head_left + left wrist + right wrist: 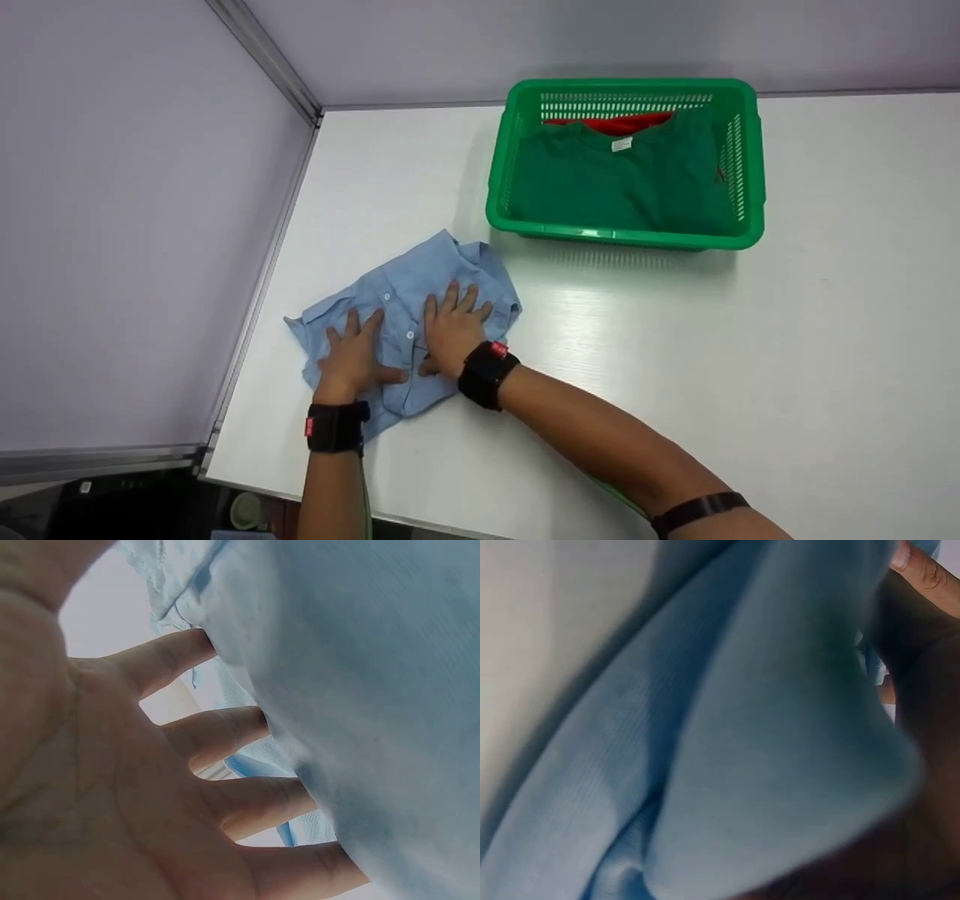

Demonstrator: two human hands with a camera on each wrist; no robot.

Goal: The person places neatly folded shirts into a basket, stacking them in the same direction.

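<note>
A light-blue shirt of thin woven cloth (420,266) is spread, loosely folded, on the left part of a smooth white table (637,360), and it is placed directly beneath both hands. Its longer direction is seen to run aslant, from the near left to the far right, and a row of small white round buttons (410,335) is left visible between the hands. The left end of the cloth is covered by the left hand (355,360), while the right end is nearer to the right hand (454,337); beyond the fingertips of both, some cloth is left uncovered on the far side. Both hands are opened wide, with the fingers spread and laid upon the cloth; nothing is seen to be gripped. In the left wrist view, the fingertips are met by the edge of the fabric; in the right wrist view, most of that hand is hidden by blurred folds. A black strap is worn on each wrist. Farther away, to the right of the shirt and not touching it, a green rectangular plastic basket (675,240) is set, in which a dark-green garment (615,184) and some red cloth (626,124) are held.
</note>
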